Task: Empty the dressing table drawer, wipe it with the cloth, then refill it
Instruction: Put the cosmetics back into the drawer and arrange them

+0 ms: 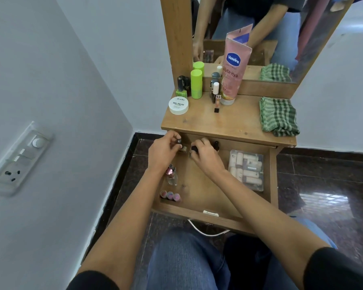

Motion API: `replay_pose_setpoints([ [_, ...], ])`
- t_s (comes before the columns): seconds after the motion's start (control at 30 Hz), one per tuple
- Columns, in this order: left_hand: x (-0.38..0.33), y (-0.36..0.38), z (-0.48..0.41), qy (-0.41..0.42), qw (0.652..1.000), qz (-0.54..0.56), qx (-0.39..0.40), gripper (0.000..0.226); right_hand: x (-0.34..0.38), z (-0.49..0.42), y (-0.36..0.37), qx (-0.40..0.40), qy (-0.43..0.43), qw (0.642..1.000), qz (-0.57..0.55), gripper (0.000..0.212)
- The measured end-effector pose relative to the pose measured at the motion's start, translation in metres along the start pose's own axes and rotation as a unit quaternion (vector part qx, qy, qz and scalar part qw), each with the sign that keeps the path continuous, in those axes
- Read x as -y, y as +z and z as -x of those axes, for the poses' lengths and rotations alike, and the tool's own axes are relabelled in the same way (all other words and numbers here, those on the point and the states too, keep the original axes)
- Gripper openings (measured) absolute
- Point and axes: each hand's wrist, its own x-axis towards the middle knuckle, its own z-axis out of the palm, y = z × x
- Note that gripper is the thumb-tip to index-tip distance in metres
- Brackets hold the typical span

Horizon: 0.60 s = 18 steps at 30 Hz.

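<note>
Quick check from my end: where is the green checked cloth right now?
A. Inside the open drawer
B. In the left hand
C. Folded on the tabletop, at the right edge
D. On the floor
C: the green checked cloth lies folded on the right side of the tabletop, untouched, while both hands work at the back of the open drawer.

The left hand [166,150] covers all but the black cap of a bottle [179,141]. The right hand [205,154] hides most of another; whether its fingers clamp it cannot be told. The drawer's [274,185] back lies under the tabletop [228,124]. Labels in the clear box [246,170] are too small to read.
</note>
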Motion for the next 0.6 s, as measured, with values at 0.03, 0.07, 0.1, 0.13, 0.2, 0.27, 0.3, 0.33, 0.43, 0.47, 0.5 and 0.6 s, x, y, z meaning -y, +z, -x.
replay_pose_setpoints([
  [0.03, 0.001, 0.002, -0.001, 0.000, 1.000, -0.005, -0.002, 0.021, -0.001, -0.001, 0.003, -0.007, 0.003, 1.000, -0.022, 0.026],
  [0.07, 0.001, 0.003, -0.003, 0.001, 1.000, -0.012, -0.003, 0.021, -0.002, -0.001, 0.005, -0.014, 0.004, 0.999, -0.043, 0.027],
  [0.1, 0.001, 0.005, -0.004, 0.002, 1.000, -0.018, -0.005, 0.021, -0.003, -0.001, 0.008, -0.017, 0.005, 0.998, -0.061, 0.029],
  [0.13, 0.002, 0.006, -0.005, 0.003, 1.000, -0.024, -0.008, 0.021, -0.005, 0.000, 0.011, -0.020, 0.008, 0.997, -0.074, 0.031],
  [0.2, 0.003, 0.008, -0.008, 0.000, 0.999, -0.035, -0.014, 0.021, -0.009, 0.002, 0.018, -0.026, 0.021, 0.995, -0.094, 0.031],
  [0.27, 0.004, 0.009, -0.009, -0.001, 0.999, -0.045, -0.018, 0.021, -0.012, 0.003, 0.024, -0.035, 0.040, 0.992, -0.111, 0.030],
  [0.3, 0.004, 0.010, -0.010, -0.001, 0.999, -0.051, -0.018, 0.021, -0.013, 0.003, 0.026, -0.038, 0.048, 0.991, -0.118, 0.030],
  [0.33, 0.004, 0.011, -0.010, -0.001, 0.998, -0.056, -0.019, 0.020, -0.014, 0.002, 0.028, -0.037, 0.055, 0.990, -0.124, 0.031],
  [0.43, 0.005, 0.012, -0.012, -0.009, 0.998, -0.055, -0.023, 0.017, -0.015, 0.000, 0.034, -0.033, 0.065, 0.988, -0.136, 0.036],
  [0.47, 0.005, 0.012, -0.013, -0.009, 0.998, -0.054, -0.023, 0.017, -0.015, -0.001, 0.035, -0.038, 0.067, 0.988, -0.136, 0.037],
  [0.5, 0.006, 0.011, -0.013, -0.007, 0.998, -0.053, -0.021, 0.016, -0.015, -0.002, 0.036, -0.046, 0.071, 0.987, -0.137, 0.037],
  [0.6, 0.007, 0.009, -0.012, -0.006, 0.999, -0.034, -0.018, 0.016, -0.017, -0.006, 0.039, -0.070, 0.094, 0.981, -0.153, 0.034],
])
